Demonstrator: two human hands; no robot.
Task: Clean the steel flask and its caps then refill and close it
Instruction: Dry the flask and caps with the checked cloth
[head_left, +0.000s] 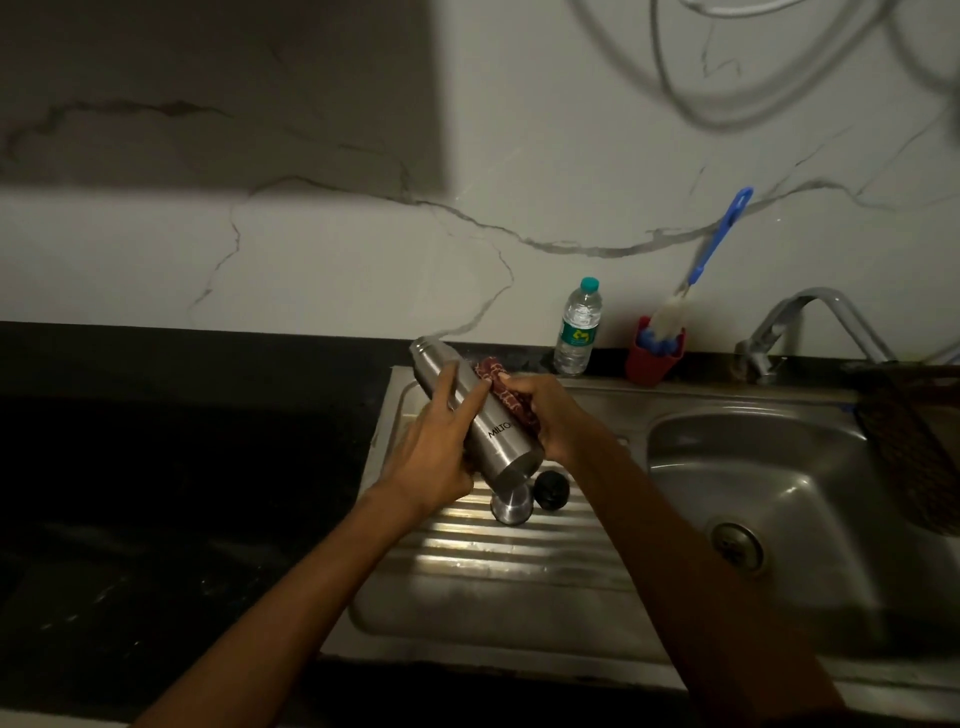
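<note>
Wiping stage, by the look of it: steel flask (470, 415) held tilted above the drainboard (467, 561) of the sink (779, 597), open mouth up and away, base low and near. Left hand (434, 452) wrapped under the lower body, index finger laid straight along the steel, thumb side hidden. Right hand (550, 415) gripping a dark red patterned cloth (506, 387), pressed to the flask's right flank. Both caps off and parked on the drainboard just below the flask's base: steel outer cap (511, 506) and black inner cap (552, 491), side by side. Plastic water bottle (577, 327) upright on the bench by the wall, beside a red cup (652, 358) holding a blue-handled bottle brush (696, 270); tap (810, 322) over the basin, no water seen running. Judged mid-task: outside being rubbed, caps apparently still to do, refill and closing not yet begun. Next move likely calls for turning the flask in the left hand to bring unwiped steel under the cloth, keeping a firm hold on a smooth, possibly wet body
</note>
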